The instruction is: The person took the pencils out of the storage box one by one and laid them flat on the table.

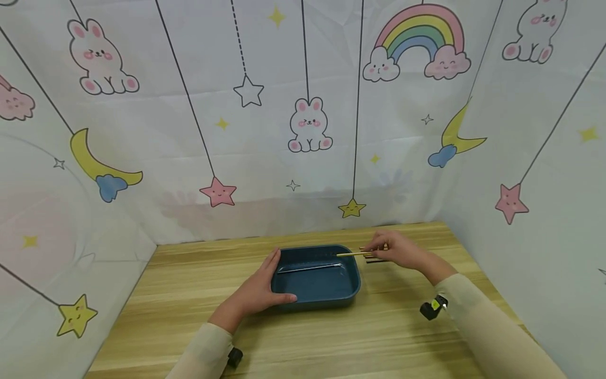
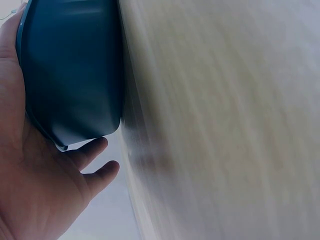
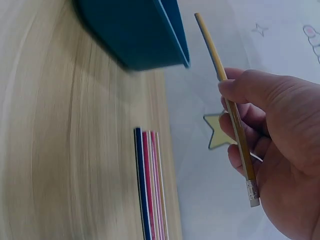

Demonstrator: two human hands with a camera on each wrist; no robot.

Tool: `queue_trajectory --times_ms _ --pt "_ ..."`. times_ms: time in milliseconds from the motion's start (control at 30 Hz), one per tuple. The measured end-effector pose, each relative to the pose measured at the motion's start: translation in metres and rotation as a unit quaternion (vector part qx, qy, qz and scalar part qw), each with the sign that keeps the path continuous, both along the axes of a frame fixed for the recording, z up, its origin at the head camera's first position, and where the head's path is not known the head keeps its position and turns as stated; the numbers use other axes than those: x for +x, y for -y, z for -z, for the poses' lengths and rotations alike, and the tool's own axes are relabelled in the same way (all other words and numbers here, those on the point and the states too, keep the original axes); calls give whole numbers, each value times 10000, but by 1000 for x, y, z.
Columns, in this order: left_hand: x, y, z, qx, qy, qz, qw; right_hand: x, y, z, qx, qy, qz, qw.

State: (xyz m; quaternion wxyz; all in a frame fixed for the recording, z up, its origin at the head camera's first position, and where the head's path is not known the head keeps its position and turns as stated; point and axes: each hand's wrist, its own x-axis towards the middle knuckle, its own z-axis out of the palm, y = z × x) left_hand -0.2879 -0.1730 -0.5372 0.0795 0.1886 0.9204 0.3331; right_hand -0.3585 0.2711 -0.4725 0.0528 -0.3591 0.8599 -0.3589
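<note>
A dark blue rectangular box (image 1: 314, 287) with rounded corners stands open-topped on the table. My left hand (image 1: 253, 289) grips its left end, thumb over the near rim and fingers round the far corner. One thin, shiny pencil-like stick (image 1: 307, 268) lies across the inside of the box. Between thumb and fingers, my right hand (image 1: 393, 249) pinches a yellow pencil (image 3: 233, 112) with a white eraser end. The pencil's other end reaches over the box's right rim in the head view. Below this hand, several pencils (image 3: 146, 185), dark blue, red and pale, lie side by side on the table.
The wood-grain table (image 1: 303, 342) extends in front of the box and to both sides. A white cloth backdrop (image 1: 265, 142) printed with rabbits, stars and moons rises behind the table and along its left and right sides.
</note>
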Motion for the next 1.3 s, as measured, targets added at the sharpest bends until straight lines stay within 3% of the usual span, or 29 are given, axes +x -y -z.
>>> queue_trajectory --times_ms 600,1100,1300 --pt "0 -1 -1 -44 3 -48 10000 -5 -44 11 160 -65 357 9992" --pt "0 0 2 -8 35 -70 10000 -5 -61 23 405 40 737 9965" --pt "0 0 1 18 2 -52 10000 -6 -63 27 408 -122 727 9964"
